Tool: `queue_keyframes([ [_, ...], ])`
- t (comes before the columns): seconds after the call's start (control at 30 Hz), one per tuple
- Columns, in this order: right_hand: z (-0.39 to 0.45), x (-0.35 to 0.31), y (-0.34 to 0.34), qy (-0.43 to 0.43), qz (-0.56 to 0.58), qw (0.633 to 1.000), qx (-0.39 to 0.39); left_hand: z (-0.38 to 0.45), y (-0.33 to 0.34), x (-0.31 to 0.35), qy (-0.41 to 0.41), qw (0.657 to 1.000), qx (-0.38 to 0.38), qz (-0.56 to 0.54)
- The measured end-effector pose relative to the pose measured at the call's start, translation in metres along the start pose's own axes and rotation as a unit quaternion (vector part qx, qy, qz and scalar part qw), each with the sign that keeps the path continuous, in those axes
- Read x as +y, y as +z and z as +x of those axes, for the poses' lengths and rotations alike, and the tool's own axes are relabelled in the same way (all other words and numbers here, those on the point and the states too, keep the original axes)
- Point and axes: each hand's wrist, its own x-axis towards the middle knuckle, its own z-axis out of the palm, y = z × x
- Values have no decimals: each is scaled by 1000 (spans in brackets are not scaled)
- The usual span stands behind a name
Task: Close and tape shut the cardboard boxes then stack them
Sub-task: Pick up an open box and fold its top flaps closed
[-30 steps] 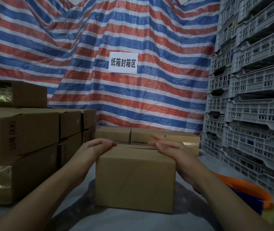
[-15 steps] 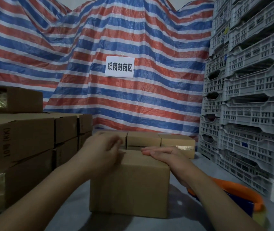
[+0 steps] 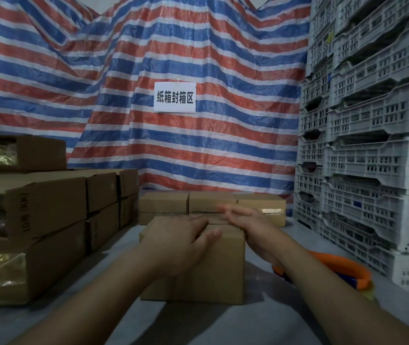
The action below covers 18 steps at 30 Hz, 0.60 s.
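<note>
Cardboard box (image 3: 193, 270) sits on the grey desk (image 3: 223, 324) dead ahead of the person, its long axis running left to right, flaps folded down. Left hand (image 3: 181, 239) lies flat on top of the box, fingers straight, thumb hooked over the front edge, pinning the flaps. Right hand (image 3: 244, 221) hovers open at the box's top right edge, blurred, holding nothing; contact with the box can't be told. Orange tape dispenser (image 3: 340, 270) lies right of the box, nearest the right hand, so likely that hand fetches it next. Sealed boxes (image 3: 212, 204) sit just behind the box; stacked boxes (image 3: 49, 212) to its left.
</note>
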Motion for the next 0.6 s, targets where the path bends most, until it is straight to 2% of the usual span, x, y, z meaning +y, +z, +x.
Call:
queue_keyframes([
  [0.07, -5, -6, -11, -20, -55, 992, 109, 2, 1, -1, -8, 1000, -1, -6],
  [0.13, -14, -9, -29, -58, -223, 950, 208, 2, 4, -1, -10, 1000, 2, -10],
  [0.23, -40, -6, -53, -40, -491, 842, 218, 4, 6, -3, -12, 1000, 1, -18],
  [0.3, -56, 3, -60, 11, -592, 778, 210, 5, 7, -5, -15, 1000, -1, -27],
  [0.4, -73, 18, -64, 102, -655, 721, 201, 5, 9, -5, -20, 999, -3, -30],
  [0.5, -82, 31, -62, 143, -666, 699, 221, 6, 7, -5, -23, 999, -3, -29],
  [0.6, -88, 38, -60, 158, -688, 677, 208, 5, 5, -5, -25, 999, -10, -31],
])
